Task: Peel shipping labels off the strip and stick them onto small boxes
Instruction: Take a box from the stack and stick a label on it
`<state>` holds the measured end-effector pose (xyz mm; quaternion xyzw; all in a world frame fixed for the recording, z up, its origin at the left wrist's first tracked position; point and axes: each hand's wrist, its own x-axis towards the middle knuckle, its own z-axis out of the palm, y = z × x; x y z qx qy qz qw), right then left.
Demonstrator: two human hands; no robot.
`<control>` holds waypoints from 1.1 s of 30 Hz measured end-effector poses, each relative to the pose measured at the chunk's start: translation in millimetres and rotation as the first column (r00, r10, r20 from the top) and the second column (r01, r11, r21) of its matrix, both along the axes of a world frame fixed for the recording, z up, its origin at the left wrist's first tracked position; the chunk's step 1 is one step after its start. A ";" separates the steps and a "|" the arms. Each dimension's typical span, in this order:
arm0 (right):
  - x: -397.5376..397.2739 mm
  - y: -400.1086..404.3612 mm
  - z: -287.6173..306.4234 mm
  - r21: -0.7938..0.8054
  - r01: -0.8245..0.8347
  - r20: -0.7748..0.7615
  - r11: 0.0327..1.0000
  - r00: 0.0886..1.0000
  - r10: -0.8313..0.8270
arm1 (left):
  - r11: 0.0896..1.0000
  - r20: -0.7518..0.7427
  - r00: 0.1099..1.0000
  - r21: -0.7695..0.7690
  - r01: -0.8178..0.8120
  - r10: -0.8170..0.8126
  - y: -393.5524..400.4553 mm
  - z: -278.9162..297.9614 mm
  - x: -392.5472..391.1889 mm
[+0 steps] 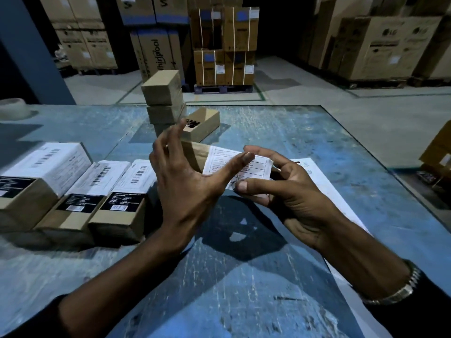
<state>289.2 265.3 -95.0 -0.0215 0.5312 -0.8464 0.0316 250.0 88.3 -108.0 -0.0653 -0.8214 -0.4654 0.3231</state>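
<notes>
Fingers of the left hand are spread straight, its thumb laid across a white printed shipping label; those of the right hand curl round and pinch that label's near and right edges. Under both hands spreads the worn blue-painted desk. Far beyond the fingers stand tall stacks of brown cardboard cartons on the grey warehouse floor. Left of the left hand, three small brown cardboard boxes with white barcode labels lie side by side. Just beyond the fingertips rises a stack of plain brown small boxes, and beside it lies one brown box with a black sticker. Behind the held label sits another small brown box, partly hidden. A white backing strip extends under and right of the right hand. A metal watch band circles the right wrist.
</notes>
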 end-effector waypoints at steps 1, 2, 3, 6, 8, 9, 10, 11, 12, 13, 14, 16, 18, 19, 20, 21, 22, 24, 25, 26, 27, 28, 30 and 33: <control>0.1 -2.3 -0.3 -0.029 -0.009 0.002 1.000 1.000 0.009 | 1.000 -0.017 1.000 0.016 -0.006 0.006 0.7 -0.4 -0.2; 0.8 -3.8 -0.3 -0.058 -0.018 0.006 0.998 1.000 0.018 | 0.999 -0.030 0.999 0.032 -0.009 0.010 1.9 -0.3 -0.4; 1.3 -5.0 -0.8 -0.082 -0.025 0.010 0.996 1.000 0.026 | 0.998 -0.043 0.999 0.056 -0.005 0.007 3.2 0.1 -0.4; 2.3 -4.8 -1.4 -0.149 -0.031 0.018 0.988 0.999 0.034 | 0.990 -0.069 0.997 0.140 0.033 -0.023 3.8 1.4 -2.2; 1.0 -2.1 -0.4 -0.179 -0.023 0.024 0.984 0.999 0.027 | 0.977 -0.101 0.993 0.199 0.074 -0.054 0.9 3.5 -8.1; 0.4 -0.2 0.3 -0.186 -0.019 0.027 0.982 0.999 0.024 | 0.969 -0.116 0.991 0.228 0.096 -0.071 -0.4 4.6 -10.9; 0.2 1.7 0.8 -0.191 -0.014 0.030 0.982 0.999 0.020 | 0.965 -0.129 0.988 0.238 0.110 -0.081 -1.4 4.8 -13.2; -0.1 3.4 0.9 -0.193 -0.011 0.030 0.981 0.999 0.018 | 0.967 -0.138 0.987 0.230 0.113 -0.082 -1.9 5.0 -14.5; -0.1 4.3 0.9 -0.191 -0.011 0.030 0.982 0.999 0.017 | 0.968 -0.142 0.987 0.225 0.110 -0.079 -2.1 4.7 -15.0; -0.3 4.3 1.3 -0.185 -0.011 0.026 0.983 1.000 0.016 | 0.965 -0.138 0.987 0.236 0.116 -0.085 -2.0 4.1 -15.2; -0.1 3.9 1.5 -0.179 -0.009 0.021 0.984 1.000 0.013 | 0.956 -0.124 0.987 0.265 0.129 -0.099 -1.8 2.9 -14.5; -0.1 3.1 1.2 -0.161 0.009 0.013 0.987 1.000 -0.008 | 0.932 -0.100 0.986 0.326 0.161 -0.136 -0.7 0.9 -12.3; 0.9 1.1 0.7 -0.134 0.031 0.004 0.990 1.000 -0.031 | 0.923 -0.077 0.983 0.340 0.182 -0.166 2.9 -0.9 -9.7; 1.5 -0.5 0.0 -0.118 0.040 0.000 0.992 0.999 -0.040 | 0.930 -0.052 0.984 0.323 0.178 -0.170 5.2 -1.7 -8.2; 2.3 -2.4 -0.6 -0.093 0.045 -0.007 0.995 0.999 -0.046 | 0.944 -0.021 0.987 0.289 0.158 -0.159 7.5 -1.8 -6.9; 3.1 -4.0 -1.7 -0.066 0.046 -0.018 0.997 0.999 -0.048 | 0.959 0.009 0.991 0.252 0.127 -0.134 9.6 -2.0 -6.5; 3.9 -5.3 -2.3 -0.042 0.045 -0.028 0.998 0.999 -0.046 | 0.968 0.028 0.994 0.230 0.096 -0.105 10.7 -2.5 -7.0; 4.8 -6.8 -2.6 -0.027 0.055 -0.032 0.998 0.998 -0.056 | 0.961 0.008 0.995 0.260 0.093 -0.098 10.5 -3.6 -8.3; 4.9 -6.7 -2.9 -0.033 0.062 -0.028 0.998 0.998 -0.063 | 0.953 -0.015 0.994 0.284 0.110 -0.110 10.2 -4.3 -9.6; 5.1 -6.7 -2.9 -0.044 0.064 -0.022 0.997 0.998 -0.065 | 0.947 -0.035 0.993 0.298 0.121 -0.116 9.9 -4.9 -10.6; 4.7 -6.8 -3.1 -0.056 0.064 -0.016 0.996 0.998 -0.065 | 0.945 -0.054 0.992 0.304 0.124 -0.113 9.9 -5.3 -11.9; 4.6 -6.9 -3.1 -0.062 0.066 -0.011 0.996 0.998 -0.067 | 0.944 -0.068 0.992 0.307 0.120 -0.103 10.2 -5.1 -12.3; 4.1 -6.5 -3.5 -0.056 0.070 -0.010 0.996 0.997 -0.071 | 0.944 -0.090 0.993 0.314 0.103 -0.078 10.5 -3.6 -12.2; 3.4 -5.3 -3.5 -0.047 0.073 -0.018 0.996 0.997 -0.074 | 0.954 -0.108 0.993 0.289 0.081 -0.052 9.1 -4.0 -13.1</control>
